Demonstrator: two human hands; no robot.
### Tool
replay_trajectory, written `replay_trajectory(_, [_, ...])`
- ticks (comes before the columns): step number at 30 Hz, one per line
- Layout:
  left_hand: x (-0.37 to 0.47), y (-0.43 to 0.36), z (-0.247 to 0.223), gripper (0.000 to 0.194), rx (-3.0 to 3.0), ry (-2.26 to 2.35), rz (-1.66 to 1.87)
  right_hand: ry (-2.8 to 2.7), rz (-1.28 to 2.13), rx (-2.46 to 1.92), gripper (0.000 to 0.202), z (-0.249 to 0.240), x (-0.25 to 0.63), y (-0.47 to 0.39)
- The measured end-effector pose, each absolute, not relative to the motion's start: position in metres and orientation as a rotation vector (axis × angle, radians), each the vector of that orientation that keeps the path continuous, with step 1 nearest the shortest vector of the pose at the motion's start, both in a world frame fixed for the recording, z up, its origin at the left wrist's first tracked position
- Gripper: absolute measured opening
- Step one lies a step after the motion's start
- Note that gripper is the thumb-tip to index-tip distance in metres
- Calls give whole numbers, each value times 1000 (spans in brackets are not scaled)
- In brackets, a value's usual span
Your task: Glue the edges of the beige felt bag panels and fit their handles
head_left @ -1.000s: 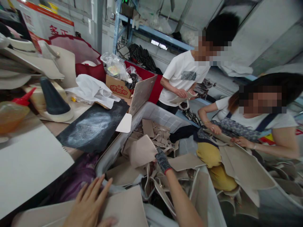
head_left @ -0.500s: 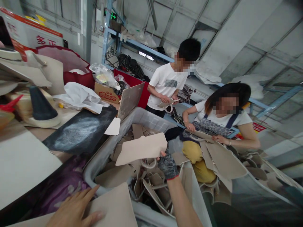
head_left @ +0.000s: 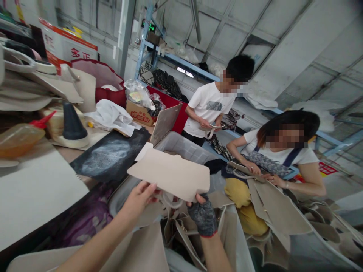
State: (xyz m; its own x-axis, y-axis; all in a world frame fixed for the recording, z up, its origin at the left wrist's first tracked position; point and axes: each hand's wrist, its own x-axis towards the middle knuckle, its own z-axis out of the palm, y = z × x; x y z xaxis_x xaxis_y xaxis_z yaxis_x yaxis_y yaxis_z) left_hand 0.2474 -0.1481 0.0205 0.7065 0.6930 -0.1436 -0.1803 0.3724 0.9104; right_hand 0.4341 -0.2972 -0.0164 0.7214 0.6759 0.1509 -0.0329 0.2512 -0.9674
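A flat beige bag panel [head_left: 171, 172] is held up over the crate, with a pale looped handle [head_left: 172, 202] showing below its near edge. My right hand [head_left: 202, 215], in a grey fingerless glove with a red cuff, is closed on the panel's right corner, thumb on top. Bare, my left hand [head_left: 143, 194] grips the near edge toward the left, its thumb on top and other fingers partly hidden beneath. Under the hands, the grey plastic crate [head_left: 190, 145] holds several beige bag pieces [head_left: 187, 232]. Another large beige panel [head_left: 147, 245] lies below my left forearm.
On the table at left are a glue bottle [head_left: 22, 138] with a red tip, a dark cone [head_left: 73, 122], a black board [head_left: 104, 155] and stacked beige pieces [head_left: 25, 94]. Two co-workers, one standing [head_left: 211, 109] and one lower at right [head_left: 283, 151], handle similar pieces.
My left hand has risen from the large panel in front and taken hold of the panel in my right hand. The view has shifted slightly left.
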Motion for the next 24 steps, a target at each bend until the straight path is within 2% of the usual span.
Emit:
replay_trajectory(4, [262, -150, 59, 37, 897, 477, 687, -700, 552, -1392, 30, -15, 419, -309])
replay_trajectory(7, [273, -147, 74, 40, 937, 471, 737, -796, 564, -1490, 31, -18, 411, -313])
replay_trajectory(10, [281, -135, 91, 41, 1021, 358, 793, -945, 890, -1372, 44, -26, 416, -313])
replay_trajectory(12, [281, -122, 104, 36, 1163, 300, 836, -853, 915, -1307, 54, -29, 430, -310])
replay_trajectory(16, [272, -103, 130, 24, 1623, 333, 864, -587, 309, -1458, 58, -5, 461, -296])
replay_trajectory(21, [261, -119, 145, 34, 2275, 494, 736, -970, -582, -1591, 71, 83, 448, -278])
replay_trajectory(23, [259, -130, 147, 37, 2470, 551, 572, -1178, -796, -1635, 75, 115, 436, -271])
replay_trajectory(24, [258, -134, 147, 38, 2546, 567, 497, -1316, -844, -1648, 68, 126, 432, -268])
